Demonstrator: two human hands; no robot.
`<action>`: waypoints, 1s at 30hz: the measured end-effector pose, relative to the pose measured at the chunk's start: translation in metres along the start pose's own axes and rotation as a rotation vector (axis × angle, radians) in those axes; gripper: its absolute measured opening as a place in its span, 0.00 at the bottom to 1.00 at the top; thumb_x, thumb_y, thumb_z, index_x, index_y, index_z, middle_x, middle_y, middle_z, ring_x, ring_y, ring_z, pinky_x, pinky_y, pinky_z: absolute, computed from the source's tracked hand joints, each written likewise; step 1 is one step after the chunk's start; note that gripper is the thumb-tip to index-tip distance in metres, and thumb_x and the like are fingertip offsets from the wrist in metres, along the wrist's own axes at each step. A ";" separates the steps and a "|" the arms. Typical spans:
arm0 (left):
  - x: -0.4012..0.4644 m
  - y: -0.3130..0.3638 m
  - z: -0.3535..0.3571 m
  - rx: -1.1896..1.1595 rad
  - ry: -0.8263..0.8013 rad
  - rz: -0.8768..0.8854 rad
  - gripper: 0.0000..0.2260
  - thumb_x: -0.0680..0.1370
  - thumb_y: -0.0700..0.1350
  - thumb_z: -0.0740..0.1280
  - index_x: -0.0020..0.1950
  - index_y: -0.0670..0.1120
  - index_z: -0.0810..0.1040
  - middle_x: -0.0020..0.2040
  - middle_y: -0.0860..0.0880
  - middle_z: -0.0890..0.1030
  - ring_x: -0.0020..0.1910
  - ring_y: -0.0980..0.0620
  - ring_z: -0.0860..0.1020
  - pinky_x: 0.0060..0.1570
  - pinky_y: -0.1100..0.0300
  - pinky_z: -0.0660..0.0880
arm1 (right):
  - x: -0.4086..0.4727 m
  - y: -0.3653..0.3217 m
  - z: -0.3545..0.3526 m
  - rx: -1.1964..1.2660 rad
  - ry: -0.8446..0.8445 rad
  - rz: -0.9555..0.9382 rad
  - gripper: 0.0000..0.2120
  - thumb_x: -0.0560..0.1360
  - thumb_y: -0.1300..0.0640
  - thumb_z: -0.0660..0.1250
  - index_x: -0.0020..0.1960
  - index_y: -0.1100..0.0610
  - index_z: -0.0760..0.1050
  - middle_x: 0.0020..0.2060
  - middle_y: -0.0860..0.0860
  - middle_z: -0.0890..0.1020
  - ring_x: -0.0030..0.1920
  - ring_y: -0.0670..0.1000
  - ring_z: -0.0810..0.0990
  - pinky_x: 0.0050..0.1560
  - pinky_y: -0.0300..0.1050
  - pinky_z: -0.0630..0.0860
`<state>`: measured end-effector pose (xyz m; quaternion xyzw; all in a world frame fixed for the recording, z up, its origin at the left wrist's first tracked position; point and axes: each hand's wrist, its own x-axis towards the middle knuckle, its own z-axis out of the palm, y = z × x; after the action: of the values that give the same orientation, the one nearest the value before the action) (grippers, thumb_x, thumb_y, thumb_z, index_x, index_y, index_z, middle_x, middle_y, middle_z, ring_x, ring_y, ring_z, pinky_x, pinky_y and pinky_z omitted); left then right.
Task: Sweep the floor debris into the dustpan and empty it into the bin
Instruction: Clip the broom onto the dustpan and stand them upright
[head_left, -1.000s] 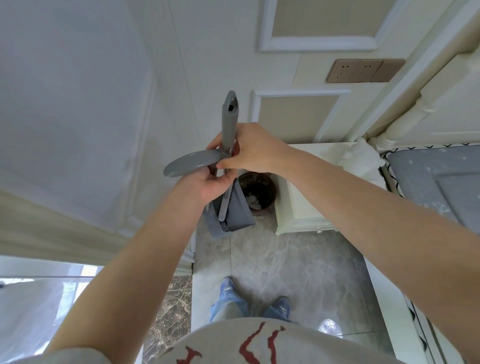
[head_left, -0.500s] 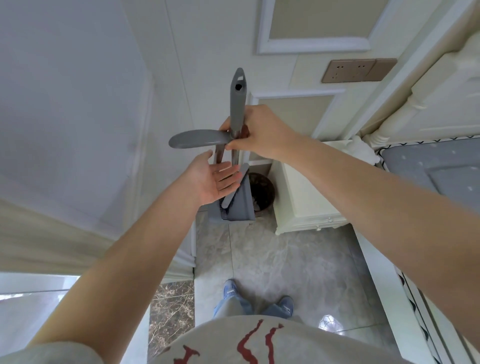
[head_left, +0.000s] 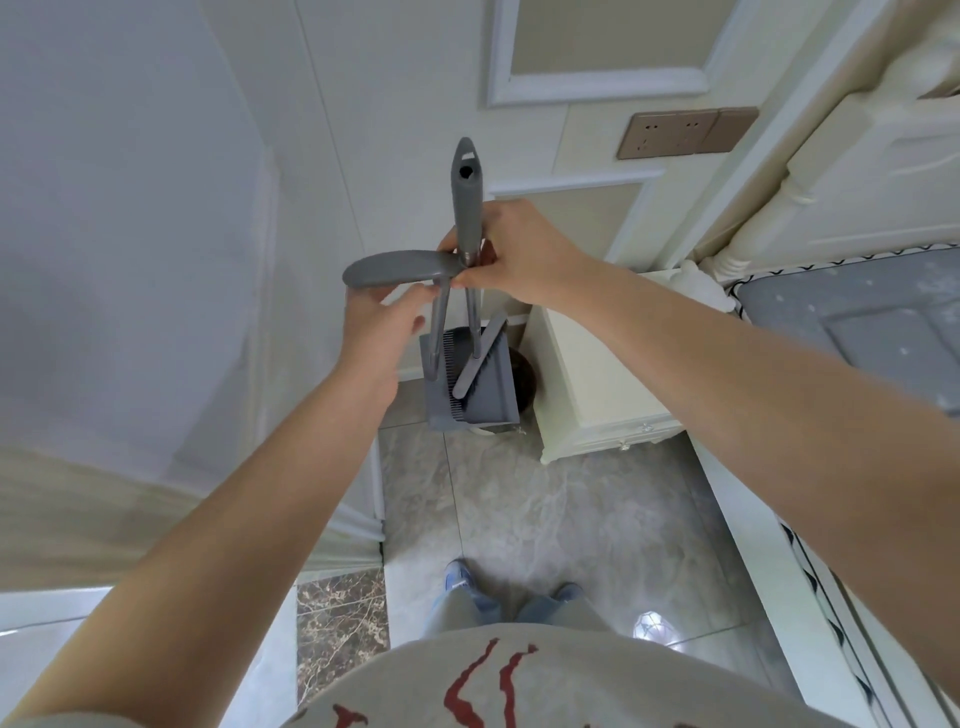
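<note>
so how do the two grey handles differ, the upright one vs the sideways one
The upright handle stands vertically and has a hanging hole near its top; the sideways handle lies flat, pointing left, with no hole visible. The right hand grips both where they meet, while the left hand sits just under the sideways handle. Both are grey, on thin poles.

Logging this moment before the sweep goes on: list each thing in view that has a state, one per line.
Right hand: grips both handles where they meet.
Left hand: open, just below the dustpan grip, holding nothing.
Broom handle: upright, held.
Dustpan handle: grip bent out sideways, held at its inner end.
Dustpan: stands on the floor, broom head clipped inside.
Bin: open-topped, behind the dustpan, mostly hidden.
Wall sockets: nothing plugged in.
</note>
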<state>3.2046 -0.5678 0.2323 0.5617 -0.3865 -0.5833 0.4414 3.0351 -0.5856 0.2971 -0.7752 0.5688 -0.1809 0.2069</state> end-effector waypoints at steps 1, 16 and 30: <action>-0.005 -0.002 -0.003 -0.098 0.067 0.036 0.30 0.64 0.49 0.74 0.65 0.49 0.74 0.62 0.50 0.79 0.59 0.53 0.79 0.56 0.56 0.79 | 0.000 0.003 0.000 0.008 0.004 0.011 0.11 0.68 0.57 0.76 0.50 0.53 0.84 0.45 0.52 0.82 0.42 0.52 0.81 0.47 0.45 0.78; 0.053 0.032 0.015 1.621 -0.377 0.387 0.22 0.74 0.64 0.65 0.59 0.50 0.75 0.49 0.47 0.80 0.48 0.45 0.79 0.47 0.50 0.78 | 0.018 0.033 0.029 -0.092 -0.124 0.011 0.11 0.69 0.54 0.73 0.48 0.58 0.81 0.44 0.55 0.82 0.41 0.54 0.80 0.40 0.45 0.75; 0.085 0.023 -0.001 1.618 -0.325 0.592 0.19 0.75 0.64 0.65 0.43 0.48 0.72 0.36 0.47 0.75 0.42 0.42 0.78 0.39 0.52 0.73 | -0.001 0.080 0.010 0.162 -0.025 0.037 0.09 0.76 0.54 0.69 0.50 0.59 0.80 0.37 0.50 0.85 0.38 0.45 0.85 0.49 0.47 0.81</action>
<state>3.2089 -0.6554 0.2272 0.4891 -0.8696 -0.0644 -0.0195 2.9756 -0.6051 0.2464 -0.7476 0.5639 -0.2125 0.2793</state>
